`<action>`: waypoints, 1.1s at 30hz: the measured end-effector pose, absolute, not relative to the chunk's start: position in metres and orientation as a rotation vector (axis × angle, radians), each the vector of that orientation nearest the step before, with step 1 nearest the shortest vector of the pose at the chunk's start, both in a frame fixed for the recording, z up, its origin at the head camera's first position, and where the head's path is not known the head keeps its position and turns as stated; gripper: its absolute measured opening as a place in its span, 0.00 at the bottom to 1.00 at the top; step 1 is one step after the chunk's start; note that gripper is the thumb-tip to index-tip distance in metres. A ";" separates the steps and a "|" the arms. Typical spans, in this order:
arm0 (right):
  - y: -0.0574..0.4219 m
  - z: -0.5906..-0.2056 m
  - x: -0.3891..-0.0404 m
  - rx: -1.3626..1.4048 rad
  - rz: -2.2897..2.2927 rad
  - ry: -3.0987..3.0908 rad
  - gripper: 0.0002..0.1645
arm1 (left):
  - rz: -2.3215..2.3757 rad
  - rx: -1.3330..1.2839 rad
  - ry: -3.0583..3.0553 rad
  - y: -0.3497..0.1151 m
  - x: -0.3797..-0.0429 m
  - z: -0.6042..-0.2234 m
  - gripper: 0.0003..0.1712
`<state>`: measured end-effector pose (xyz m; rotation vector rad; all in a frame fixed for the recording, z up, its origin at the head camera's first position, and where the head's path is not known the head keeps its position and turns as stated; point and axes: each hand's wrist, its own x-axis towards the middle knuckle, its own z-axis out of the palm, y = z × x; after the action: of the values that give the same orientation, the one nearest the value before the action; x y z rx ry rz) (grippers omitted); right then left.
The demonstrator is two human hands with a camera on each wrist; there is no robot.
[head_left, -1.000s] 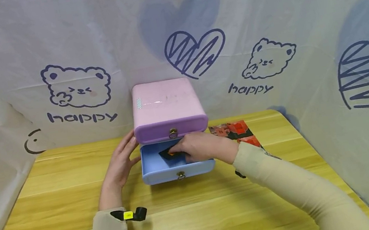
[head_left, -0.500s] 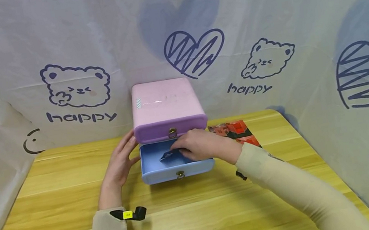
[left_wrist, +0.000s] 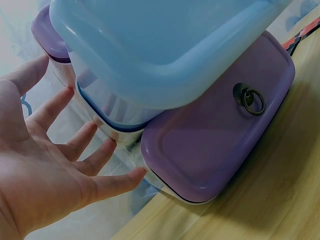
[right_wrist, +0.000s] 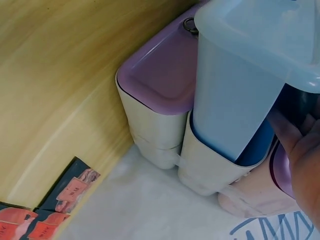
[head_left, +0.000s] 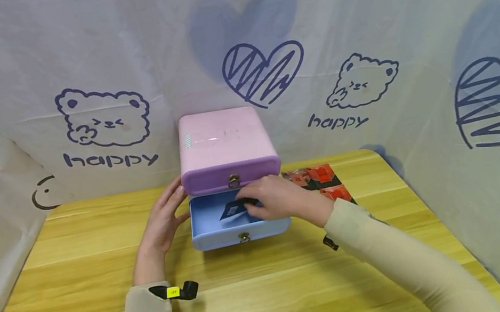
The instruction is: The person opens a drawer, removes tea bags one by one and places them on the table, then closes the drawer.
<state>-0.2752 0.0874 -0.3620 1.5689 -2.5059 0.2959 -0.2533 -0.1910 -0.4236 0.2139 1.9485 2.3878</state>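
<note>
A small drawer cabinet (head_left: 225, 135) with a pink top stands against the back cloth. Its blue middle drawer (head_left: 202, 214) is pulled out, between purple drawers above and below. Over that drawer, my right hand (head_left: 275, 198) pinches a flat black packet (head_left: 233, 208) with a small pale printed patch, between thumb and fingers. The packet tilts, its free corner pointing left. In the right wrist view, the drawer wall partly hides the packet and fingers. My left hand (left_wrist: 65, 150) has its fingers spread along the cabinet's left side, fingertips right at the casing.
Several red and black packets (head_left: 323, 174) lie on the wooden table (head_left: 261, 294) to the right of the cabinet. A ring pull (left_wrist: 250, 100) hangs on the lower purple drawer. Printed white cloth (head_left: 194, 40) hangs behind and at both sides.
My right hand has risen slightly and shifted right, turning the black packet so that its printed patch shows. The left hand and the cabinet stay where they were.
</note>
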 end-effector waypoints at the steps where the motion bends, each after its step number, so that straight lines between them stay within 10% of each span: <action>1: 0.088 -0.363 -0.275 1.563 0.306 -2.500 0.14 | 2.387 0.211 1.950 -0.191 -0.253 -0.424 0.30; 33: 0.117 -0.369 -0.255 1.326 0.675 -2.277 0.20 | 2.360 0.206 1.983 -0.190 -0.254 -0.424 0.30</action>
<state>-0.2551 0.1167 -0.3694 1.3258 -2.2768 0.6751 -0.2537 -0.1902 -0.4240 0.2064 1.9834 2.3604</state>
